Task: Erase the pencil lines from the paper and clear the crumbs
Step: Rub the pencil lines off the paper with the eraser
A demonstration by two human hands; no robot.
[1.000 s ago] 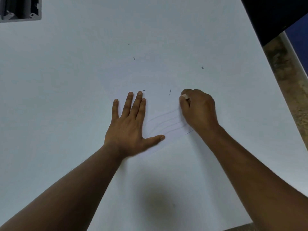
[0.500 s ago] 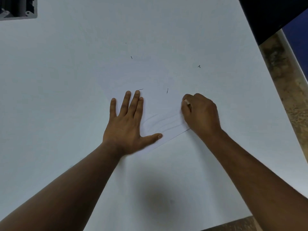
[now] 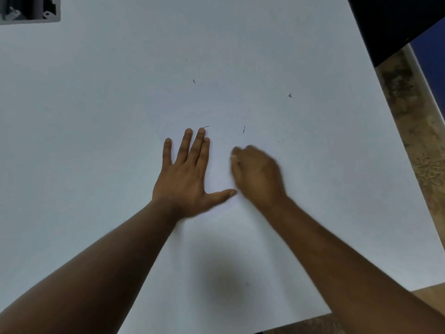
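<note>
**Rubbing out beside the bracing hand**

Nearest, both forearms reach in over the white paper [image 3: 240, 249], which covers most of the table. The left hand [image 3: 185, 179] lies flat on the sheet, fingers straight and spread, thumb out to the right, holding nothing and pinning the paper down. Just right of it, close to the thumb tip, the right hand [image 3: 256, 174] is blurred by motion; its fingers are curled and a pale bit at the fingertips looks like an eraser [image 3: 234, 157], so it seems clenched around that, though the blur hides the grip itself. No pencil lines show clearly between the hands; whether any remain under the blur cannot be told.

Farther off, dark eraser crumbs [image 3: 244, 129] lie scattered on the sheet, one just beyond the left fingertips, others well out to the right and far side. A grey fitting [image 3: 29, 8] sits at the far left corner.

To do this step well, I judge short strokes running away from the bracing hand best, with light pressure so the sheet does not buckle, and crumbs swept afterwards
</note>
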